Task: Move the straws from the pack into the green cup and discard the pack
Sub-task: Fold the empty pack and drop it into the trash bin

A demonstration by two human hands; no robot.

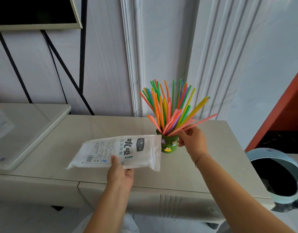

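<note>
A green cup (169,145) with small stuck-on figures stands on the beige cabinet top (87,130). Several coloured straws (171,106) fan out of it, some leaning far right. My right hand (192,140) is at the cup's right side, fingers curled around the low-leaning pink straws and thumb near the cup wall. My left hand (120,172) grips the white plastic pack (121,151) from below, thumb on top. The pack is held flat above the cabinet, its open end next to the cup. I see no straws in the pack.
A light blue bin (294,167) with a black liner stands on the floor at the right of the cabinet. A raised glossy slab (27,125) lies at the left. A black metal stand (64,68) and a screen (35,12) are behind. An orange panel (282,108) rises at far right.
</note>
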